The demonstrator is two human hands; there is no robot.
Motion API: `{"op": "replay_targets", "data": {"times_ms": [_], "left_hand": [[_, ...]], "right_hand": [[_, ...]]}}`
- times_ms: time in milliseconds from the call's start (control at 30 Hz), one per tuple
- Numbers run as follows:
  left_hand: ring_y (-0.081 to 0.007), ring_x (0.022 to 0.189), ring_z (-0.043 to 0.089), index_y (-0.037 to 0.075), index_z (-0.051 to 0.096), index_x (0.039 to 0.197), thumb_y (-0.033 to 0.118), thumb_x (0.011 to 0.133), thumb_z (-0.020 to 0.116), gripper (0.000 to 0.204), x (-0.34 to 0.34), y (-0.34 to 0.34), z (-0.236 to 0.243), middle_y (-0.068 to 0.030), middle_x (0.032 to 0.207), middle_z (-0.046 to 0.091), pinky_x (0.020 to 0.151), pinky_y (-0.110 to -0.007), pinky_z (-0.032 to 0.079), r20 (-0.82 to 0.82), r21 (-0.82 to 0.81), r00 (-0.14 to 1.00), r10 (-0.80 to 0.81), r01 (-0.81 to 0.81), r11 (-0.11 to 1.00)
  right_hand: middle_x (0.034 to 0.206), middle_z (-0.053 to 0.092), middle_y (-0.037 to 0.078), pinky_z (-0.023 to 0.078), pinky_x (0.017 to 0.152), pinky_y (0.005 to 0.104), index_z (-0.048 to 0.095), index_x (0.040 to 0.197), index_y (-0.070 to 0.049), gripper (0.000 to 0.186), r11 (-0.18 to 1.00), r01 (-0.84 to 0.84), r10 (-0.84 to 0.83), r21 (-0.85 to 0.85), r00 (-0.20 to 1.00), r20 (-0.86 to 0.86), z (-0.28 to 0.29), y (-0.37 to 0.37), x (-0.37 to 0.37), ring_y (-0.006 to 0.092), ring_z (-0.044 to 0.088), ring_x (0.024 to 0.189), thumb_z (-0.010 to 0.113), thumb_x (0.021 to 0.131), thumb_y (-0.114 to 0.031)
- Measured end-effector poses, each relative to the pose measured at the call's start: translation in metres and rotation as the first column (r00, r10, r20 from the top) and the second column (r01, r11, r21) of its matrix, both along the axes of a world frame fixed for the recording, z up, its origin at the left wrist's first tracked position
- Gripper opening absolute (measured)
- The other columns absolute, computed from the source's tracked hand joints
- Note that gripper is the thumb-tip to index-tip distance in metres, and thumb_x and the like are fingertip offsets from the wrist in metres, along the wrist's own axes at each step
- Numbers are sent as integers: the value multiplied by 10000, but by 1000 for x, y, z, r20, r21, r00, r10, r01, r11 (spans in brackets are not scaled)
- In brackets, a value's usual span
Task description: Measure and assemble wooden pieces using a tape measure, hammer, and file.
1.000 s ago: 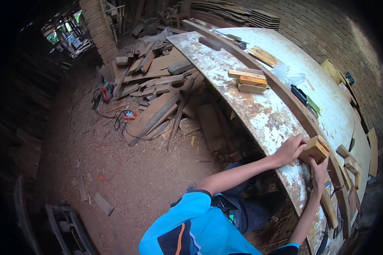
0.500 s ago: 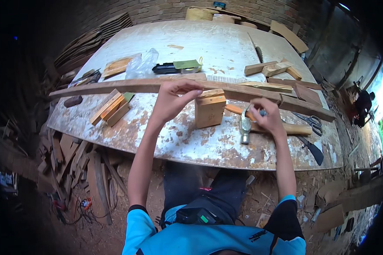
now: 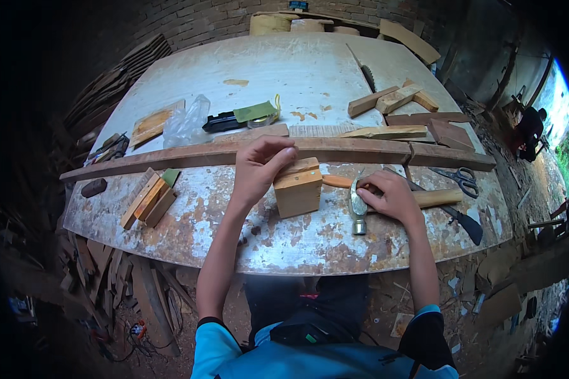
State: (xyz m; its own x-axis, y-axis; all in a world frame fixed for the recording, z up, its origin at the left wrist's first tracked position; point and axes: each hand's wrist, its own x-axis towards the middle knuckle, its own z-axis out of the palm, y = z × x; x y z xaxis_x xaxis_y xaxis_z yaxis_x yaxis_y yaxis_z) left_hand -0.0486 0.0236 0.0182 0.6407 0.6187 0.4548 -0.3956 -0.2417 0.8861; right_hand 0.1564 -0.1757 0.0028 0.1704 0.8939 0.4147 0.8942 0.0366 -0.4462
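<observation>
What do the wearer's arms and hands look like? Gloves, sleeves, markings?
No gloves, watch or rings visible on the left hand or right hand. Short sleeves, forearms bare: left sleeve bright blue with a black edge, right sleeve mostly black, edged blue.

The block (image 3: 299,197) is tan, the bench (image 3: 278,247) blotched white and brown, the hammer (image 3: 359,222) silver-headed, the sleeves (image 3: 423,341) black and blue.

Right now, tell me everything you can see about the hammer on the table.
The hammer has a shiny metal head, its round face toward the near edge, and a pale, wood-looking handle pointing right. It lies on the worn white table. The right hand hides where they join, fingers at the head; whether they grip is unclear.
</observation>
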Motion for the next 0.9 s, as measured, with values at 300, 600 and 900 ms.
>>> {"op": "replay_targets", "data": {"times_ms": [300, 600, 900], "left_hand": [[-98, 805, 633, 9, 656, 938, 27, 825, 648, 114, -4, -8, -4, -69, 891, 674, 711, -221, 514, 14, -55, 1000, -18, 19, 998], [-89, 767, 633, 5, 678, 924, 17, 807, 659, 119, -3, -12, 1, -77, 873, 685, 666, -205, 509, -48, 2, 998, -43, 43, 999], [-80, 776, 627, 2, 686, 930, 18, 805, 664, 128, -1, -13, 1, -77, 883, 689, 695, -196, 500, -31, -123, 997, -64, 60, 991]], "right_hand": [[748, 613, 86, 476, 608, 311, 657, 839, -42, 172, 999, 43, -44, -31, 998, -43, 1, 3, -2, 210, 606, 667, 669, 780, -203], [741, 603, 85, 475, 603, 298, 652, 853, -32, 161, 999, 33, -33, -42, 999, -3, 0, 3, 1, 201, 605, 661, 680, 774, -169], [967, 611, 96, 452, 810, 370, 633, 1010, -57, 474, 953, -129, 94, -274, 986, -137, 16, -21, 15, 257, 578, 959, 758, 651, -339]]}}
